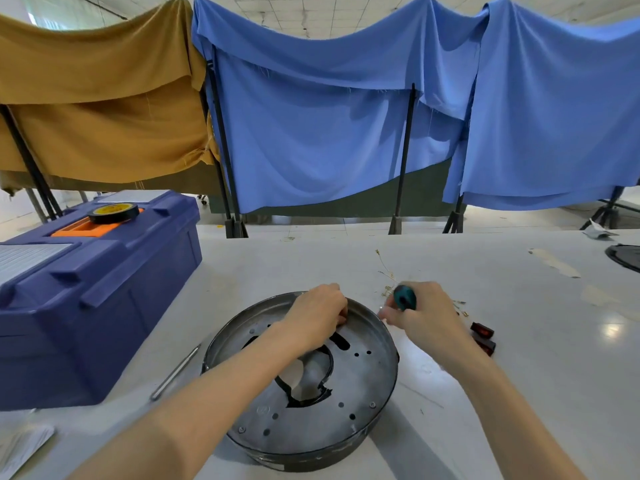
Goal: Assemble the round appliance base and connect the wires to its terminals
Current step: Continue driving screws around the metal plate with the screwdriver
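Observation:
A round grey metal appliance base [304,410] lies on the white table in front of me, with screw holes and a dark cut-out in its middle. My left hand [317,315] reaches inside its far rim, fingers curled on something small that I cannot make out. My right hand [424,315] grips a screwdriver with a teal and black handle [404,297]; its tip points at the rim's far right side, beside my left hand. Thin wires with small terminals [387,278] lie on the table just behind the hands.
A blue toolbox [86,299] with a roll of black tape [113,213] on its lid stands at the left. A metal rod [175,372] lies left of the base. Two red rocker switches [483,336] lie to the right. A black round part [625,256] sits at the far right edge.

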`<state>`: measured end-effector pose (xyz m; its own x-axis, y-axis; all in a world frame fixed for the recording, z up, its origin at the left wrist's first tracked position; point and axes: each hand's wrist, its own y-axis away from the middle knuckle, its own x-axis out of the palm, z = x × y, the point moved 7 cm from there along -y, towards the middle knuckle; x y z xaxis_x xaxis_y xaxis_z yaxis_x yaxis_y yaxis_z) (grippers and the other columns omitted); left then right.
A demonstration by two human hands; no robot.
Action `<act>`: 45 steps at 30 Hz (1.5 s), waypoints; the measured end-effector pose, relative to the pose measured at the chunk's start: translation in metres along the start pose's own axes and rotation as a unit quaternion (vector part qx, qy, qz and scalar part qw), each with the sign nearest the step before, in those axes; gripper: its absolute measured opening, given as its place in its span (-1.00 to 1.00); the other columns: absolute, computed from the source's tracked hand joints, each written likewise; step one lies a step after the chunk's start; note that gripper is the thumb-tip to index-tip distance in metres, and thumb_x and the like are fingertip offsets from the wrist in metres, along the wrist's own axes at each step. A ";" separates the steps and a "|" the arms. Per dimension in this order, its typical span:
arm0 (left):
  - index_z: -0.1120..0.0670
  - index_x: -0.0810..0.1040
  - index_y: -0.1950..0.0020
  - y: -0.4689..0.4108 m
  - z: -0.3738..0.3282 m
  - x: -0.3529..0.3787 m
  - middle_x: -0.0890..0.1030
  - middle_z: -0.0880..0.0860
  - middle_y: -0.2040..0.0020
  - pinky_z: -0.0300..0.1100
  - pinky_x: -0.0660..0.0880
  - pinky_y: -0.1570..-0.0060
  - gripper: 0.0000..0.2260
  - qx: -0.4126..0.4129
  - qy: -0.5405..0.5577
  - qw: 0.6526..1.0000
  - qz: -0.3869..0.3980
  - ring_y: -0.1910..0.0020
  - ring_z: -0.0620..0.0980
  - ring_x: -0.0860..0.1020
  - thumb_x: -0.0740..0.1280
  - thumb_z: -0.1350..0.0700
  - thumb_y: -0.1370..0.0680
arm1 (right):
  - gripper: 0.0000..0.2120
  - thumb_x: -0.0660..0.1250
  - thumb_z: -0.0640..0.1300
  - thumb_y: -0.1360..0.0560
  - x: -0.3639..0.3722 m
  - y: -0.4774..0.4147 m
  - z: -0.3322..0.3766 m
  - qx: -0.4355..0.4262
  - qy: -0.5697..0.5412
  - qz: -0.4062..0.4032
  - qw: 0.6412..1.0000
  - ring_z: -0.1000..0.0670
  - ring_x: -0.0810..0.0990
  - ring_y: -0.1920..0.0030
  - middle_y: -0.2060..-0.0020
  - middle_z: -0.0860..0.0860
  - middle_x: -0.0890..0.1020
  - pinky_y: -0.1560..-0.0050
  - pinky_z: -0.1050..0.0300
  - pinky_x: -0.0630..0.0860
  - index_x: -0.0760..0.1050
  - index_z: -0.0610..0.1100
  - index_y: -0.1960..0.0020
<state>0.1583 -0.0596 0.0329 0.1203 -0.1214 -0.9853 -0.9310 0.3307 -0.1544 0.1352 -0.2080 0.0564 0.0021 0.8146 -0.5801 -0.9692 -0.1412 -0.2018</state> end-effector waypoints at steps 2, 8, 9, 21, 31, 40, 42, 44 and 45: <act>0.18 0.61 -0.10 -0.004 0.001 0.001 0.51 0.12 -0.09 -0.01 0.47 0.01 -0.82 0.003 -0.013 1.000 0.000 -0.07 0.13 0.51 0.25 0.15 -0.63 | -0.96 0.40 -0.27 -0.45 0.013 -0.010 0.000 -0.010 0.012 0.021 1.000 -0.11 0.61 0.12 0.15 -0.14 0.68 0.06 0.02 0.52 0.60 -0.23 0.17; 0.21 0.47 -0.12 -0.008 -0.010 0.011 0.45 0.17 -0.10 -0.12 0.31 0.19 -0.86 0.072 -0.141 0.987 0.019 -0.07 0.13 0.47 0.17 0.31 -0.62 | -0.72 0.40 -0.27 -0.43 0.041 -0.023 -0.010 -0.009 0.073 0.033 0.997 -0.12 0.42 0.30 0.39 -0.08 0.47 0.29 0.07 0.34 0.37 -0.17 0.39; 0.20 0.45 -0.14 -0.008 -0.011 0.013 0.44 0.17 -0.11 -0.14 0.30 0.18 -0.85 0.083 -0.156 0.984 0.024 -0.08 0.12 0.46 0.16 0.32 -0.62 | -0.66 0.40 -0.26 -0.42 0.042 -0.024 -0.011 -0.012 0.084 0.027 0.996 -0.07 0.36 0.33 0.42 -0.04 0.40 0.34 0.10 0.26 0.30 -0.12 0.42; 0.22 0.41 -0.16 -0.004 -0.016 0.009 0.40 0.21 -0.11 -0.10 0.27 0.23 -0.84 0.104 -0.202 0.970 0.084 0.06 0.18 0.51 0.13 0.36 -0.62 | -0.63 0.40 -0.23 -0.39 0.043 -0.027 -0.013 -0.006 0.117 0.038 0.992 -0.04 0.24 0.39 0.44 -0.03 0.29 0.41 0.12 0.13 0.22 -0.16 0.39; 0.23 0.38 -0.16 -0.002 -0.019 -0.003 0.41 0.22 -0.09 -0.08 0.38 0.22 -0.77 0.097 -0.195 0.971 0.097 0.08 0.18 0.52 0.15 0.45 -0.56 | -0.67 0.39 -0.25 -0.39 0.041 -0.024 -0.013 0.011 0.123 0.036 0.992 -0.05 0.26 0.38 0.39 -0.05 0.33 0.41 0.13 0.14 0.24 -0.18 0.36; 0.09 0.49 0.10 -0.005 0.010 -0.044 0.54 -0.04 0.19 -0.20 0.48 0.19 -0.96 0.010 0.046 0.998 0.037 0.16 -0.01 0.54 0.31 0.17 -0.55 | -0.82 0.36 -0.28 -0.38 0.038 -0.021 -0.013 0.026 0.061 0.060 0.996 -0.07 0.30 0.35 0.37 -0.13 0.39 0.31 0.13 0.24 0.46 -0.43 0.20; 0.09 0.56 0.21 0.002 0.019 -0.051 0.60 -0.07 0.32 -0.22 0.55 0.24 -0.94 -0.026 0.120 0.992 -0.001 0.26 -0.06 0.60 0.42 0.18 -0.45 | -0.86 0.36 -0.31 -0.39 0.036 -0.019 -0.013 0.041 0.039 0.070 0.996 -0.06 0.31 0.36 0.37 -0.12 0.41 0.31 0.13 0.25 0.49 -0.42 0.19; 0.06 0.58 0.30 0.011 0.026 -0.051 0.62 -0.06 0.40 -0.22 0.58 0.25 -0.89 -0.053 0.187 0.981 -0.019 0.34 -0.10 0.61 0.48 0.20 -0.36 | -0.88 0.36 -0.35 -0.41 0.034 -0.014 -0.014 0.065 0.009 0.094 0.993 -0.05 0.36 0.37 0.38 -0.11 0.43 0.32 0.13 0.32 0.49 -0.43 0.18; 0.05 0.58 0.32 0.015 0.029 -0.050 0.63 -0.04 0.42 -0.22 0.59 0.26 -0.87 -0.061 0.213 0.975 -0.027 0.36 -0.09 0.61 0.49 0.22 -0.33 | -0.90 0.36 -0.36 -0.42 0.033 -0.011 -0.013 0.078 -0.002 0.113 0.991 -0.04 0.40 0.39 0.39 -0.11 0.45 0.35 0.16 0.36 0.49 -0.41 0.19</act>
<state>0.1485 -0.0215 0.0774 0.0404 -0.5214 -0.8524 -0.9647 0.2019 -0.1692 0.1492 -0.1873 0.0292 -0.2189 0.7744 -0.5936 -0.9712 -0.2313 0.0564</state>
